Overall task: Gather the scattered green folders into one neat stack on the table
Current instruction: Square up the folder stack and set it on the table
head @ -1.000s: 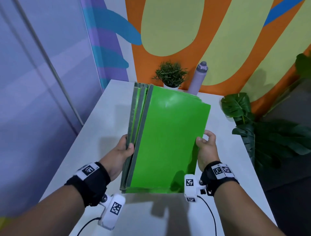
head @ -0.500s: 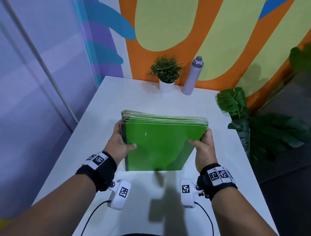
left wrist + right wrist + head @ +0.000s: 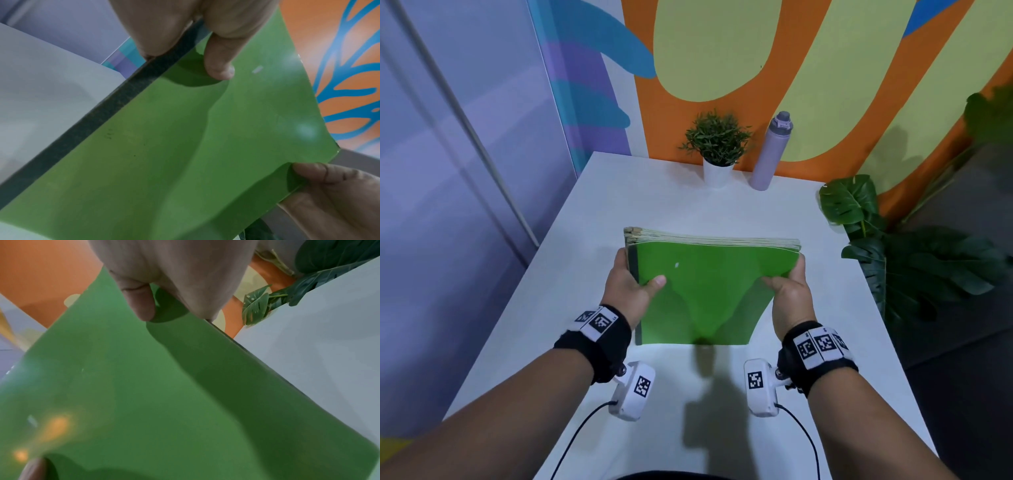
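A stack of green folders (image 3: 709,291) stands tilted on the white table (image 3: 592,212), its lower edge on the tabletop and its pale page edges on top. My left hand (image 3: 628,286) grips the dark spine side, thumb on the front cover. My right hand (image 3: 789,294) grips the opposite side, thumb pressed on the cover. In the left wrist view the green folders (image 3: 185,146) fill the frame, with my left thumb (image 3: 219,61) on the cover beside the dark spine. In the right wrist view my right thumb (image 3: 139,300) lies on the green folders (image 3: 144,394). Fingers behind the stack are hidden.
A small potted plant (image 3: 717,144) and a lilac bottle (image 3: 770,150) stand at the table's far edge against the painted wall. Large leafy plants (image 3: 914,260) grow beyond the right edge. A glass partition runs along the left.
The stack has been turned from its long upright pose to sideways and lowered toward the table. Both hands shifted to grip its two sides near the top.
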The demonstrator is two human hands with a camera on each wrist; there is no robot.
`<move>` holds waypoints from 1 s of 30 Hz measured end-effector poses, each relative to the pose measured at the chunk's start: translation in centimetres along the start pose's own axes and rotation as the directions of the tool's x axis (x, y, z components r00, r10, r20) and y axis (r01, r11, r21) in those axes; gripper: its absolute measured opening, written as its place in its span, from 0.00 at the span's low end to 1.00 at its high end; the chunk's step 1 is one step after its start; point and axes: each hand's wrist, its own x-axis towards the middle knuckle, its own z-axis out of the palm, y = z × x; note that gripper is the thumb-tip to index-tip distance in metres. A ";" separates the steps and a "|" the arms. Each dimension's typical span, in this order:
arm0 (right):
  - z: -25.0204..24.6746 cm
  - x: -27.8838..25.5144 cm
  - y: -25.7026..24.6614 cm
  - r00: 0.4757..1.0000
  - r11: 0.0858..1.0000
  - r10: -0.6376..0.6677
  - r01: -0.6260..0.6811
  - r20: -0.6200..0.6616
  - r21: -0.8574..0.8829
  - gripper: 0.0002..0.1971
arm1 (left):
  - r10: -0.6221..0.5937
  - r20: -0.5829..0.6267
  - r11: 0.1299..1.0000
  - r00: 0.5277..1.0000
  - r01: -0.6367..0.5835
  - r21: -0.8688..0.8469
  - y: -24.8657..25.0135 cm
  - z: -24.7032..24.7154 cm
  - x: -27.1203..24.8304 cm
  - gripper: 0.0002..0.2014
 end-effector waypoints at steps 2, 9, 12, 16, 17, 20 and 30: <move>-0.1 -0.1 0.0 1.000 1.000 -0.012 0.011 0.009 0.022 0.28 | -0.002 -0.002 1.000 1.000 0.002 0.017 -0.2 -0.1 -0.1 0.24; -1.4 -0.8 2.3 0.997 0.967 -0.020 0.039 0.077 -0.252 0.07 | -0.011 0.079 0.999 0.997 0.008 0.041 -0.7 -0.9 0.0 0.23; -1.9 -0.9 4.0 0.998 0.905 0.023 0.006 0.063 -0.425 0.05 | -0.043 0.106 0.998 0.993 0.039 0.048 -1.1 -1.0 -0.2 0.24; -2.4 -2.0 5.9 0.997 0.845 0.060 -0.019 0.058 -0.534 0.05 | -0.135 0.123 0.984 0.983 0.119 0.129 -2.6 -0.9 -1.0 0.27; -2.4 -2.1 6.2 0.997 0.836 0.055 -0.018 0.051 -0.548 0.05 | -0.148 0.118 0.980 0.982 0.129 0.150 -2.9 -0.8 -1.2 0.27; -2.2 -1.6 5.8 0.998 0.816 0.056 -0.041 0.008 -0.577 0.02 | -0.133 0.075 0.980 0.988 0.120 0.157 -2.6 -0.4 -1.1 0.23; -0.9 0.5 0.9 0.998 0.966 -0.012 -0.004 -0.061 -0.257 0.29 | 0.000 -0.004 0.996 1.000 0.000 -0.088 5.0 -1.0 2.9 0.20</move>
